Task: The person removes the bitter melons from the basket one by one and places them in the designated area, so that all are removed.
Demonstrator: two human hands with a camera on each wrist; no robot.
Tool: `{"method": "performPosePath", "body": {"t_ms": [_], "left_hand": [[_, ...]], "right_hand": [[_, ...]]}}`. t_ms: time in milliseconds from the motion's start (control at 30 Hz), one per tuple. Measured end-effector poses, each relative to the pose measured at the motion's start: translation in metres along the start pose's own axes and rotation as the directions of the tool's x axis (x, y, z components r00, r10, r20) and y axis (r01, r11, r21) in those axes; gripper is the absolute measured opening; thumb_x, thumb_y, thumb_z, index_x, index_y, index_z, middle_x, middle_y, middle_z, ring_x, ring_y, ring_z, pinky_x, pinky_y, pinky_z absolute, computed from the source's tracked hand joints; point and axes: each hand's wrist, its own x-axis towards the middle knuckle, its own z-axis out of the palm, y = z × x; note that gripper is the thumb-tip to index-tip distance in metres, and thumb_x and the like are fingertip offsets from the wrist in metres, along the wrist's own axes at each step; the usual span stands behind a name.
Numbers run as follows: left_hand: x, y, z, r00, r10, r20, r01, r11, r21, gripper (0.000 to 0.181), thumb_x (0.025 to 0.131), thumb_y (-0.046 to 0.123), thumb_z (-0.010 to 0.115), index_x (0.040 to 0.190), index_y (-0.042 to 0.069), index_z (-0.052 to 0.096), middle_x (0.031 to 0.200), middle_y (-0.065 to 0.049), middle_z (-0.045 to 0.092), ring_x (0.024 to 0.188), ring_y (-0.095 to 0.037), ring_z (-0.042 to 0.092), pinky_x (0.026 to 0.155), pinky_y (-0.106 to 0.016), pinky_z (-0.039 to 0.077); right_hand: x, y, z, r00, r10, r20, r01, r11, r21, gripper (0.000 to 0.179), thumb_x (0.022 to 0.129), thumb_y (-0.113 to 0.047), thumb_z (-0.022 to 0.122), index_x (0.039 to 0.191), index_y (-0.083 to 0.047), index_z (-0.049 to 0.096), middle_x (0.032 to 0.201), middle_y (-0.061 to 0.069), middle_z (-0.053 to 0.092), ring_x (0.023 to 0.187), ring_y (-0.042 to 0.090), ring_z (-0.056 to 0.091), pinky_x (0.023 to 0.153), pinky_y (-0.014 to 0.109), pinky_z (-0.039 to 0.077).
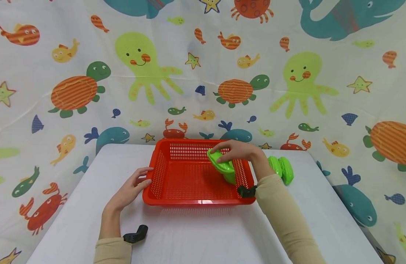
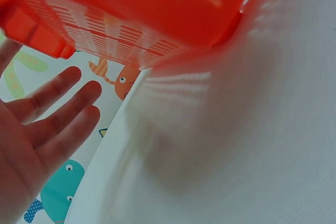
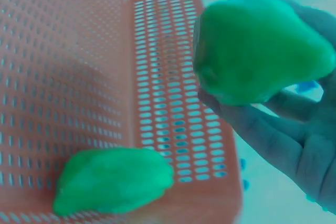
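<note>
Over the right side of a red plastic basket (image 1: 189,201), my right hand (image 1: 240,149) holds a glossy green, ridged fruit (image 1: 222,165) that looks like a star fruit. Thumb and fingers pinch it from its sides, as the right wrist view shows. A second fruit of the same kind (image 3: 115,179) lies in the basket near its right wall, partly covered by the held one in the head view. My left hand (image 1: 128,190) is at the basket's left rim, fingers fairly straight and fingertips right at the edge.
Two more green ridged fruits (image 1: 287,171) lie side by side on the white table (image 1: 203,238), right of the basket and partly behind my right forearm. A sea-animal print curtain (image 1: 203,121) hangs behind the table. Black wrist cameras (image 1: 136,234) are strapped to both wrists.
</note>
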Motion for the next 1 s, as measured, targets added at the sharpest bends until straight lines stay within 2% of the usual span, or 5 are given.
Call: {"method": "performPosePath", "body": {"t_ms": [200, 333, 500, 800, 1000], "left_hand": [[0.001, 0.001, 0.002, 1.0, -0.005, 0.001, 0.005, 1.0, 0.004, 0.057, 0.097, 0.035, 0.06, 0.147, 0.022, 0.037, 0.15, -0.016, 0.035, 0.131, -0.042, 0.042, 0.096, -0.055, 0.048], [0.001, 0.0, 0.003, 1.0, -0.016, 0.0, 0.016, 1.0, 0.008, 0.058, 0.097, 0.035, 0.06, 0.148, 0.022, 0.036, 0.15, -0.016, 0.034, 0.131, -0.042, 0.042, 0.096, -0.055, 0.048], [0.001, 0.001, 0.004, 1.0, -0.028, 0.0, 0.028, 0.999, 0.032, 0.058, 0.098, 0.037, 0.058, 0.148, 0.021, 0.034, 0.15, -0.018, 0.033, 0.131, -0.043, 0.04, 0.096, -0.056, 0.047], [0.003, 0.003, 0.004, 1.0, -0.016, 0.005, 0.016, 0.998, 0.059, 0.058, 0.099, 0.037, 0.057, 0.149, 0.019, 0.033, 0.149, -0.019, 0.033, 0.13, -0.044, 0.04, 0.095, -0.054, 0.049], [0.004, 0.004, 0.003, 1.0, -0.007, 0.008, 0.006, 0.998, 0.066, 0.057, 0.1, 0.035, 0.056, 0.149, 0.018, 0.033, 0.148, -0.02, 0.034, 0.13, -0.045, 0.039, 0.094, -0.057, 0.048]], "right_hand": [[-0.038, 0.003, -0.006, 1.0, -0.01, 0.009, 0.009, 1.0, 0.024, 0.041, 0.082, -0.043, 0.076, 0.121, -0.041, 0.065, 0.135, -0.001, 0.047, 0.128, 0.025, 0.038, 0.094, 0.047, 0.05], [-0.06, 0.01, -0.007, 0.998, -0.063, -0.005, 0.064, 0.997, 0.044, 0.042, 0.085, -0.04, 0.074, 0.125, -0.039, 0.063, 0.136, -0.002, 0.049, 0.129, 0.026, 0.038, 0.092, 0.041, 0.051], [-0.082, 0.027, -0.004, 0.992, -0.097, -0.08, 0.108, 0.985, 0.137, 0.044, 0.087, -0.031, 0.074, 0.13, -0.032, 0.062, 0.136, 0.0, 0.051, 0.126, 0.026, 0.043, 0.09, 0.04, 0.052], [-0.118, 0.066, 0.001, 0.975, -0.03, -0.221, 0.091, 0.958, 0.273, 0.045, 0.089, -0.028, 0.072, 0.132, -0.022, 0.059, 0.128, 0.013, 0.051, 0.109, 0.034, 0.056, 0.08, 0.043, 0.057], [-0.14, 0.09, 0.008, 0.961, -0.016, -0.276, 0.105, 0.944, 0.313, 0.047, 0.089, -0.026, 0.072, 0.133, -0.019, 0.058, 0.139, 0.012, 0.042, 0.119, 0.036, 0.052, 0.081, 0.042, 0.057]]}}
